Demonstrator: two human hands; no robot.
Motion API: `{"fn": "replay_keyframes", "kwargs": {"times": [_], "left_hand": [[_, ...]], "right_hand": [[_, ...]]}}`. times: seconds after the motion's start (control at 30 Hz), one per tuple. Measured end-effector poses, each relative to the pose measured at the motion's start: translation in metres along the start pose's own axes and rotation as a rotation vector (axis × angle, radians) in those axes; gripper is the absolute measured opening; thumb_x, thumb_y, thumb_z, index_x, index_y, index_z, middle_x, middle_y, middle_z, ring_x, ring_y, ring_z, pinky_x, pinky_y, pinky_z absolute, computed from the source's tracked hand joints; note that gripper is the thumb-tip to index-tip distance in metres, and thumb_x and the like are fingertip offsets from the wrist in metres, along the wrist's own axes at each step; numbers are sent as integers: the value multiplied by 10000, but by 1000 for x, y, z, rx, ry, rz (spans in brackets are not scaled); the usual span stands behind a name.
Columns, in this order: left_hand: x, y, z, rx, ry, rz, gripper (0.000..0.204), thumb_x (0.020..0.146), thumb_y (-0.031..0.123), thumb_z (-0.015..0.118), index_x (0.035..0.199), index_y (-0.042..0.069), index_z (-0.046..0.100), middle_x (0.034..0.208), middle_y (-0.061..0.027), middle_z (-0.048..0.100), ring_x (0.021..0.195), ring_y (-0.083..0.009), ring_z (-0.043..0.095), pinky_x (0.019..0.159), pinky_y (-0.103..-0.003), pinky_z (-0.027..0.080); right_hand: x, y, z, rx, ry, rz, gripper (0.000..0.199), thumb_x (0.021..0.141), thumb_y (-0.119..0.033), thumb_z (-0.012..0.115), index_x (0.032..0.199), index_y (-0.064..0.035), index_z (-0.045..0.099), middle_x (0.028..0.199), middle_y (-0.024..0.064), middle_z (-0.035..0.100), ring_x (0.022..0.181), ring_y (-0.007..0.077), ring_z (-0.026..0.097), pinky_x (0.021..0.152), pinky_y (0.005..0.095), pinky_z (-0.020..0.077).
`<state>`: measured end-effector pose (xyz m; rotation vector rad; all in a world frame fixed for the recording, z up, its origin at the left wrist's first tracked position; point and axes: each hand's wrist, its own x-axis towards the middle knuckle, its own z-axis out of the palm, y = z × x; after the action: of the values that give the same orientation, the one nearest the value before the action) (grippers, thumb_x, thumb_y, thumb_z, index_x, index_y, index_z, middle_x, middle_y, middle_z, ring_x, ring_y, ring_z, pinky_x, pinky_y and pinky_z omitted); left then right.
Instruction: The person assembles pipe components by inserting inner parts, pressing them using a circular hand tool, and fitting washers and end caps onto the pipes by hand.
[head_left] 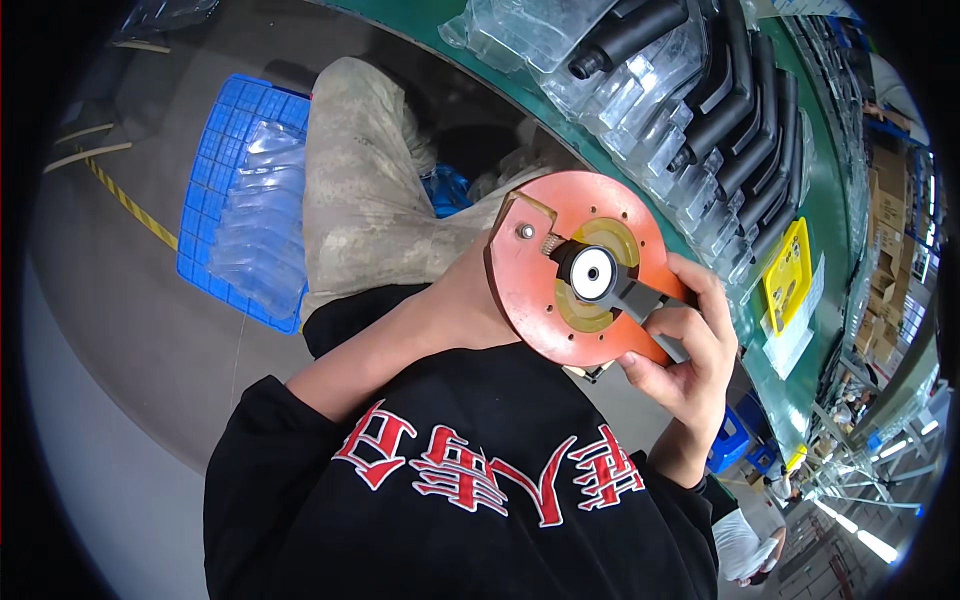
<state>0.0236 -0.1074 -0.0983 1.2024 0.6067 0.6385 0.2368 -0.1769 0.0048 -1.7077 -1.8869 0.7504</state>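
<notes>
An orange-red round plate (540, 330) with small holes and a yellowish ring is in front of my chest. At its middle a black round piece with a white disc face (592, 273) sits, with a small coiled spring (551, 243) beside it. A dark grey bar-shaped part (640, 300) runs from there to the lower right. My right hand (690, 345) is closed round that part at the plate's right edge, fingers curled and thumb below. My left hand (475, 300) reaches behind the plate's left side; its fingers are hidden.
Several black bent tubes (735, 100) lie in clear plastic trays (640, 120) on the green table (840, 200). A yellow tray (788, 275) sits near its edge. To the left, a blue crate (215, 180) holds clear plastic trays. Another person (745, 545) is at lower right.
</notes>
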Motion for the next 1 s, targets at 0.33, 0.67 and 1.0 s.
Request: {"fn": "replay_keyframes", "kwargs": {"times": [0.33, 0.67, 1.0], "left_hand": [[0, 0, 3, 340, 22, 225, 742, 668, 157, 862, 1301, 15, 501, 1205, -147, 613, 1026, -257, 635, 890, -363, 513], [6, 32, 24, 722, 14, 297, 497, 813, 134, 691, 1262, 5, 521, 1007, -147, 544, 887, -275, 557, 798, -348, 455], [44, 62, -8, 649, -568, -156, 403, 840, 162, 689, 1192, -6, 589, 1104, -149, 616, 928, -266, 603, 807, -357, 478]], "right_hand": [[-3, 10, 4, -12, 70, -97, 359, 686, -164, 809, 965, -38, 621, 1206, 164, 607, 923, 303, 619, 782, 369, 523], [-5, 20, 40, -153, 181, 130, 549, 736, -44, 717, 1253, 22, 544, 1091, 148, 649, 844, 256, 626, 749, 322, 520], [-23, 52, 60, 227, 220, 154, 495, 729, -25, 669, 1209, 34, 569, 973, 118, 653, 760, 201, 585, 701, 274, 484]]}}
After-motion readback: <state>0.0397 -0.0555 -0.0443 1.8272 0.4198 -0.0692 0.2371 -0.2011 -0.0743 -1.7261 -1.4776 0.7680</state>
